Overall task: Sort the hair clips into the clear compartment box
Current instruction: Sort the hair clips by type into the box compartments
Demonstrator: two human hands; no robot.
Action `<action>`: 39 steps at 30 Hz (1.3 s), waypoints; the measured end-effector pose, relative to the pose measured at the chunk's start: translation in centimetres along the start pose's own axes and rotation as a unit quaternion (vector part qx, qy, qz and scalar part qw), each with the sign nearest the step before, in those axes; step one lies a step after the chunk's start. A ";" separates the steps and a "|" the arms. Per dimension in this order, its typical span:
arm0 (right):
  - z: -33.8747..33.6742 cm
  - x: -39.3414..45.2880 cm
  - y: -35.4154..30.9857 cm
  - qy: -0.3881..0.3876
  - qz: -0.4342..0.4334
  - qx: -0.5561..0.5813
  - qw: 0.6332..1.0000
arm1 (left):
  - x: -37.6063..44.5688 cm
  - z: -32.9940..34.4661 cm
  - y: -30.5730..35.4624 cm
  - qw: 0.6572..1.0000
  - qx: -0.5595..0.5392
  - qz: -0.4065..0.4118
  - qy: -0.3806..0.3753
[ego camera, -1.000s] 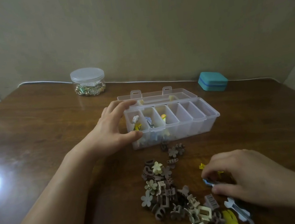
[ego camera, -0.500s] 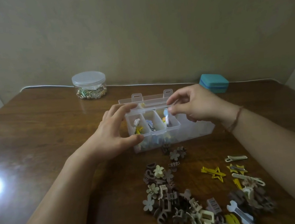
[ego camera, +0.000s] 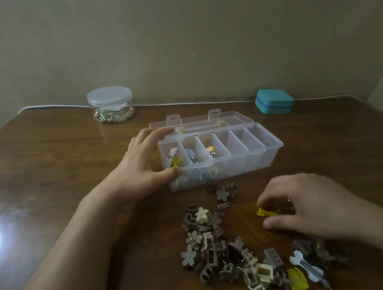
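Note:
The clear compartment box stands open in the middle of the table, its three left compartments holding small clips. My left hand grips the box's left end, fingers on the rim and thumb on the front wall. A pile of brown and beige hair clips lies in front of the box. My right hand is down on the table to the right of the pile, its fingertips and thumb pinching a yellow star clip. A white clip and a yellow clip lie near my right wrist.
A clear round jar with a lid stands at the back left by the wall. A teal case sits at the back right. A white cable runs along the table's far edge. Glare marks the table's left side.
My right hand has come back from above the box's third compartment down to the table and taken hold of the yellow star clip. The left hand stays on the box.

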State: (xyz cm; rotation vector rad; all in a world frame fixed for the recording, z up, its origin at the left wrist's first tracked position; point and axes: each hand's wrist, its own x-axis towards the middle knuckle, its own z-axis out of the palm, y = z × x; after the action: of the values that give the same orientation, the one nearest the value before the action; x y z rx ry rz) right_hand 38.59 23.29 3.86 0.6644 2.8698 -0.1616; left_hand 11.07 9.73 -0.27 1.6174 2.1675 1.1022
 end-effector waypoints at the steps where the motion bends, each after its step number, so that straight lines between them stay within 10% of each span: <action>1: 0.4 -0.1 -0.1 0.001 -0.004 0.006 1.000 | 0.0 0.0 0.0 1.000 0.000 -0.001 0.001; 10: -1.6 2.0 -0.8 0.052 -0.009 0.135 0.989 | -0.1 -0.1 0.2 1.000 0.002 -0.005 0.000; 18: -6.2 10.2 -3.3 0.168 -0.048 0.428 0.887 | -0.1 -0.2 0.3 1.000 0.001 -0.003 -0.001; 27: -4.9 11.0 -0.7 0.265 -0.044 0.289 0.919 | -0.1 -0.3 0.2 1.000 0.010 -0.002 -0.001; 32: -4.1 4.8 4.1 0.144 -0.022 0.180 0.973 | 0.0 -0.1 0.1 1.000 0.010 0.004 0.007; 39: -0.2 -2.2 7.3 0.179 0.006 0.142 0.974 | 0.0 0.1 -0.2 1.000 0.004 0.009 0.012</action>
State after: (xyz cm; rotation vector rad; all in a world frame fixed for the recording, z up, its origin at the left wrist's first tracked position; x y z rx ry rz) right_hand 43.73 28.97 4.01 0.8386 3.2200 -0.5059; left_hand 11.02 9.75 -0.45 1.6374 2.1798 1.1255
